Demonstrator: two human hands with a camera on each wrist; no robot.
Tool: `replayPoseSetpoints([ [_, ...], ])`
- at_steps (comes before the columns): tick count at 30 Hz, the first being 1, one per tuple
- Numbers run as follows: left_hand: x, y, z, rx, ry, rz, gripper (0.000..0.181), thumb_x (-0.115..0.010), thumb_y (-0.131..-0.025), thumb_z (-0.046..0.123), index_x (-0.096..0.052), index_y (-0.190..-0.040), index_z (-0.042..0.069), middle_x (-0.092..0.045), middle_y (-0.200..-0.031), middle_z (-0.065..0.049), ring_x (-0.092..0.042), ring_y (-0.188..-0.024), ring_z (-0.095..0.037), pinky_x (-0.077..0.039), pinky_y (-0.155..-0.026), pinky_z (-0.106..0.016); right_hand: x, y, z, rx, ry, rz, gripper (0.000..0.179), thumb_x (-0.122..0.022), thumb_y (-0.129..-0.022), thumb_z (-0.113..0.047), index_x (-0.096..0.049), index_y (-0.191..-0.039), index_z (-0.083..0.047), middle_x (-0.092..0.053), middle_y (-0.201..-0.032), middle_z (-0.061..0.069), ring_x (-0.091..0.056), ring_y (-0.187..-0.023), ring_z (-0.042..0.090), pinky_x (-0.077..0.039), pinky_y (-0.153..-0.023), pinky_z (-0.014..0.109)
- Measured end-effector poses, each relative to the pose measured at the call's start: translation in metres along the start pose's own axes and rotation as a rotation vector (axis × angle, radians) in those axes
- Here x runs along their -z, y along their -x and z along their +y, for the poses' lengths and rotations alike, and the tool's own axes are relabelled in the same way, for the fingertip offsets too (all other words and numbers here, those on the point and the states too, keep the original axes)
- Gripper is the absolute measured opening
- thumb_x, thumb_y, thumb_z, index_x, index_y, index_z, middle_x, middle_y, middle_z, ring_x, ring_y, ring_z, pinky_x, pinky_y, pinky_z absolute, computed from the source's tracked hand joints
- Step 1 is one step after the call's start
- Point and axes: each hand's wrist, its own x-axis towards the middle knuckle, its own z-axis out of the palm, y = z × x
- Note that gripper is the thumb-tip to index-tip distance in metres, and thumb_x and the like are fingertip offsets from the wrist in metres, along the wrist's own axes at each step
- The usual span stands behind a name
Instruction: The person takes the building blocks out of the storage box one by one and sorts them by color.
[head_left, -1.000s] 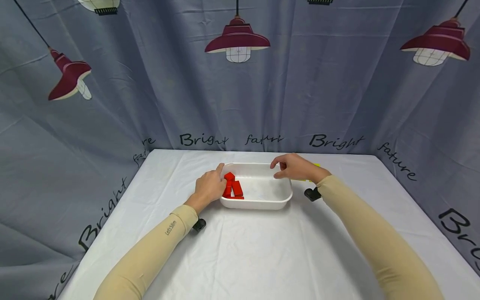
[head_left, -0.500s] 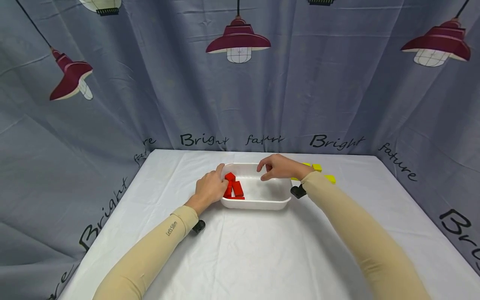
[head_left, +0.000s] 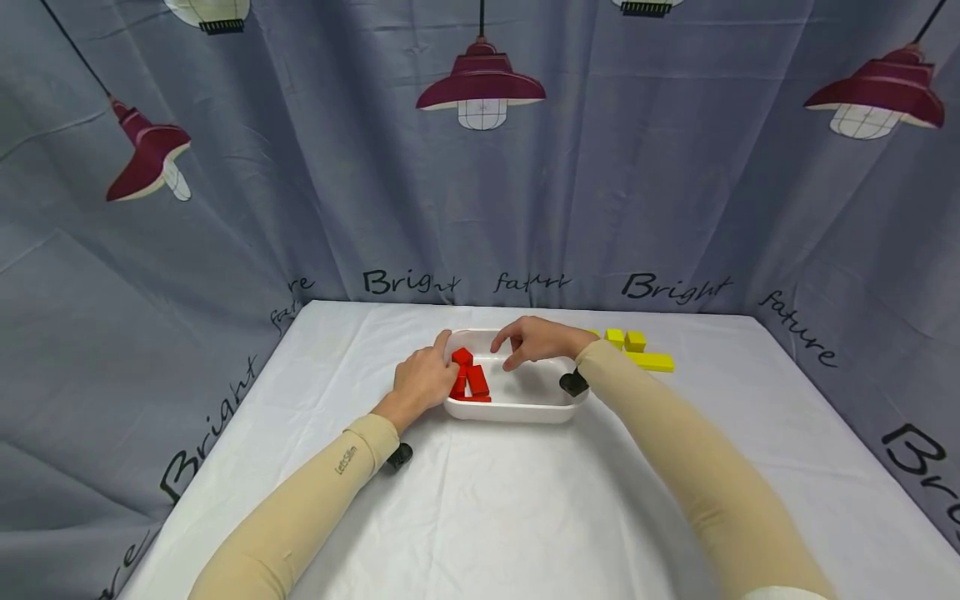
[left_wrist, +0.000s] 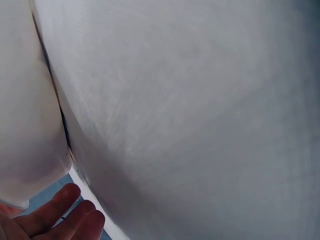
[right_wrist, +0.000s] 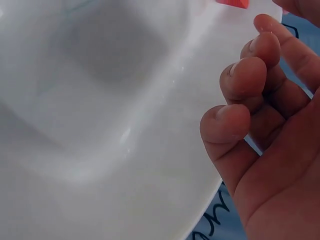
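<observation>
Toward the far edge of the white-covered worktop [head_left: 465, 517]: a white tray [head_left: 517, 412] stood level, with low walls and rounded corners.
Red blocks [head_left: 477, 381]: lay inside the tray, bunched at its left end; at least four showed, close together, one along the near wall.
Left hand [head_left: 426, 377]: was at the tray's left end, index finger stretched along the outer side, thumb reaching inside, just beside the red blocks.
Left grip: held the tray by its left wall, between thumb and index finger; the left wrist view showed other fingertips outside the tray.
Right hand [head_left: 536, 342]: hung over the tray, thumb and index finger bent and well apart.
Right grip: released, nothing held; up close, the remaining fingers were loosely bent, a corner of red visible near them.
Yellow blocks [head_left: 649, 362]: sat on the worktop beyond the tray's right end; I noted two small cubes and a longer bar, plus another piece partly hidden.
Sleeves [head_left: 277, 517]: were tan on both arms, with black wrist devices [head_left: 573, 383] below.
Backdrop: a grey-blue curtain [head_left: 600, 192] carried printed maroon lamps [head_left: 482, 83] and black lettering [head_left: 678, 288].
</observation>
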Motion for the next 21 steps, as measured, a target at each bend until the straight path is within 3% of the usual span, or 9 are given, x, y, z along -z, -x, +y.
replayPoseSetpoints([
  [8,0.000,0.001,0.001,-0.004,0.020,0.005,0.062,-0.048,-0.099,0.031,-0.032,-0.157,0.021,-0.064,-0.133,-0.012,-0.065,-0.114,-0.030,-0.053,-0.090,-0.052,-0.008,-0.013,0.000,0.007,-0.079,-0.051,0.040,-0.078,-0.085,-0.017,-0.071,-0.125,-0.018,-0.055,-0.074,0.002,-0.046,-0.056,0.015,-0.039,-0.058,0.025],
  [16,0.000,0.000,0.000,0.004,0.004,0.003,0.061,-0.049,-0.099,0.032,-0.031,-0.157,0.021,-0.065,-0.132,-0.012,-0.065,-0.112,-0.029,-0.054,-0.089,-0.051,-0.019,-0.025,0.002,0.019,-0.090,-0.086,0.040,-0.077,-0.086,-0.018,-0.072,-0.126,-0.022,-0.056,-0.072,0.000,-0.044,-0.054,0.013,-0.037,-0.055,0.024],
  [21,0.000,0.000,0.000,0.002,0.006,-0.002,0.062,-0.049,-0.099,0.032,-0.031,-0.157,0.021,-0.065,-0.131,-0.012,-0.065,-0.111,-0.029,-0.054,-0.089,-0.051,-0.025,-0.031,0.003,0.019,-0.053,-0.052,0.039,-0.077,-0.086,-0.017,-0.074,-0.124,-0.024,-0.058,-0.071,0.000,-0.047,-0.059,0.013,-0.039,-0.058,0.024],
])
